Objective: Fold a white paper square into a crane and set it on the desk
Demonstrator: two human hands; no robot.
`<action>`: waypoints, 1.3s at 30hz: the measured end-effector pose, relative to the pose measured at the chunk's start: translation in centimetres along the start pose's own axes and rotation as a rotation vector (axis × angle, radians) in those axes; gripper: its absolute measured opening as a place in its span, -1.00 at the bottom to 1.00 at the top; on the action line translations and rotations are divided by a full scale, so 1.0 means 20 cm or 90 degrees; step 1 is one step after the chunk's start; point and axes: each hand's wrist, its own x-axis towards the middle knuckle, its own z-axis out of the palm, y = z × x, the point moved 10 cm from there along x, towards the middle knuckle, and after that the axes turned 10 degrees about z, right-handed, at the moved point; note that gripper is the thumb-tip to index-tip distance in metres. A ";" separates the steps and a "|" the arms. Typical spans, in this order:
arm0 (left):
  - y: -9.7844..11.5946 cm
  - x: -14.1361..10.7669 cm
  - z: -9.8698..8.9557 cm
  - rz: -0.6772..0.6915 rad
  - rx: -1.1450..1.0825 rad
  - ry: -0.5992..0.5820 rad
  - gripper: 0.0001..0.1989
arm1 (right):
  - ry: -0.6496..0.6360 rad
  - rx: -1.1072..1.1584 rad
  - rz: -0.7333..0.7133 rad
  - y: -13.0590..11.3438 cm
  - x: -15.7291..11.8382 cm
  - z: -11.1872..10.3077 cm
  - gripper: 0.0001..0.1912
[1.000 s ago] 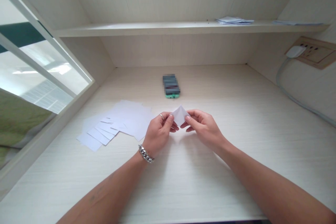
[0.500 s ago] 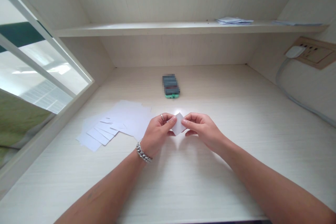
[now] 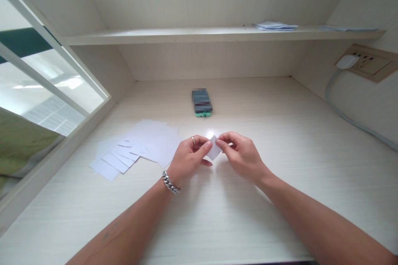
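Note:
A small folded white paper (image 3: 214, 150) is pinched between both my hands just above the pale wooden desk (image 3: 280, 182). My left hand (image 3: 189, 158), with a ring and a chain bracelet at the wrist, grips its left side with thumb and fingers. My right hand (image 3: 241, 154) pinches its right edge. Most of the paper is hidden by my fingers. A loose spread of white paper sheets (image 3: 137, 149) lies on the desk just left of my left hand.
A dark phone in a green case (image 3: 202, 102) lies farther back at the centre. A shelf (image 3: 192, 33) above holds papers (image 3: 275, 26). A wall socket with a plugged cable (image 3: 348, 63) is at the right. A glass pane (image 3: 40, 91) borders the left.
The paper between my fingers shows smaller than before, folded tighter, and both hands have closed in on it and dropped slightly toward the desk.

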 end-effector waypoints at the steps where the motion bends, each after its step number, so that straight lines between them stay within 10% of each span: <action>1: 0.00 0.00 0.00 -0.001 -0.010 -0.004 -0.70 | 0.007 -0.015 -0.014 -0.01 0.00 0.00 -0.88; 39: 0.11 0.00 -0.03 0.119 0.080 0.012 -0.87 | -0.016 0.042 -0.051 -0.06 -0.01 -0.01 -0.83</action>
